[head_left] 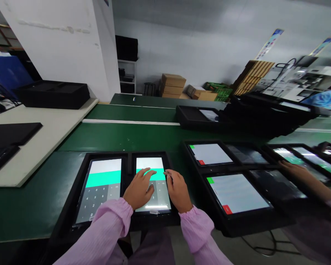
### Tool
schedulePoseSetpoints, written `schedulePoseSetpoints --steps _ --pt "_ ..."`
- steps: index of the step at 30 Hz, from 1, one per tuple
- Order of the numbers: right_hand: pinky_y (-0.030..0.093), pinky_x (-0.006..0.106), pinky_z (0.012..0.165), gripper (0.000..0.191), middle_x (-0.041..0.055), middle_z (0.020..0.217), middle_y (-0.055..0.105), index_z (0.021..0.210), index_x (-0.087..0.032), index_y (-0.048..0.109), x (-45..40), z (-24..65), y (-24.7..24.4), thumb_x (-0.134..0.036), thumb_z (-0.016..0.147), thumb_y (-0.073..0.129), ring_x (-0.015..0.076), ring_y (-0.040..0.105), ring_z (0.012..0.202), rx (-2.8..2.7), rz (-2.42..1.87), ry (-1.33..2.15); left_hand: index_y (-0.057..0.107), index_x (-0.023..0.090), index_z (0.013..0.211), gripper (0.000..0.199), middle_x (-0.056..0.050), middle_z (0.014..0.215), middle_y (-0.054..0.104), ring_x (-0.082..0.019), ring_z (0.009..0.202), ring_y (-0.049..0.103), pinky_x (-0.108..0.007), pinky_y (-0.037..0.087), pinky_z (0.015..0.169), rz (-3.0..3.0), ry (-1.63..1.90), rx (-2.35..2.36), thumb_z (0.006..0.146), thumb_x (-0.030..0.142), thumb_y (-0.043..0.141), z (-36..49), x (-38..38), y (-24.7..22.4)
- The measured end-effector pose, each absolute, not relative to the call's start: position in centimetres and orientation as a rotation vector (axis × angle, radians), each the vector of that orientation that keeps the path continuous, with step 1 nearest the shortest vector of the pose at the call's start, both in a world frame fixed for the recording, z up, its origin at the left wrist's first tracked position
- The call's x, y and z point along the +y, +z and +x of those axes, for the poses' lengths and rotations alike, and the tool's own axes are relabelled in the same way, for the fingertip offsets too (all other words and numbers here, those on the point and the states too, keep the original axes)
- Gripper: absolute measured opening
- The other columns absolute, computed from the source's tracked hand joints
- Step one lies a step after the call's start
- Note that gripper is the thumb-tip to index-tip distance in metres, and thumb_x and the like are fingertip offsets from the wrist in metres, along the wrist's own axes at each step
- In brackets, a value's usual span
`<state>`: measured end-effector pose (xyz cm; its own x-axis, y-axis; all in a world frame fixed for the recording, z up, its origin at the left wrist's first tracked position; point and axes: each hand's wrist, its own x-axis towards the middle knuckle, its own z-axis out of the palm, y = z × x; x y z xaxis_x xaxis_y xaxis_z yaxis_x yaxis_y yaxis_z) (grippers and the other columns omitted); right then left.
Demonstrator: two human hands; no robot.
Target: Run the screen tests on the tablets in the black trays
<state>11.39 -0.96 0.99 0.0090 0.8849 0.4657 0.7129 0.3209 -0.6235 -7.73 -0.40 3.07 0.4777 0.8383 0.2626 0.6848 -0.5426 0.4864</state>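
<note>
Two tablets lie side by side in a black foam tray. Both the left tablet (99, 193) and the right tablet (154, 200) show a calculator with a white and turquoise display above a grey keypad. My left hand (139, 188) hovers over the right tablet's screen, fingers spread and holding nothing; whether a fingertip touches the glass is unclear. At that tablet's right edge is my right hand (179, 191), its fingers curled and thumb drawn near the index finger. Anything between those fingertips is too small to make out.
Another black tray (217, 221) to the right holds tablets with white screens and dark ones. A co-worker's hand (300, 175) reaches over tablets beyond it. Black trays (264, 117) are stacked behind on the green bench (121, 138). A white board (41, 136) lies left.
</note>
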Motion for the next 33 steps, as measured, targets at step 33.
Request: schedulePoseSetpoints --steps 33 --pt "0.048 0.043 0.096 0.029 0.009 0.111 0.068 0.118 -0.016 0.054 -2.7 9.3 2.3 -0.013 0.092 0.042 0.0225 0.059 0.109 -1.971 -1.274 0.357 0.051 0.021 0.122 0.045 -0.006 0.125 0.062 -0.024 0.126 0.051 -0.056 0.027 0.118 2.312 0.743 1.545 0.08 0.007 0.046 -10.6 -1.5 5.7"
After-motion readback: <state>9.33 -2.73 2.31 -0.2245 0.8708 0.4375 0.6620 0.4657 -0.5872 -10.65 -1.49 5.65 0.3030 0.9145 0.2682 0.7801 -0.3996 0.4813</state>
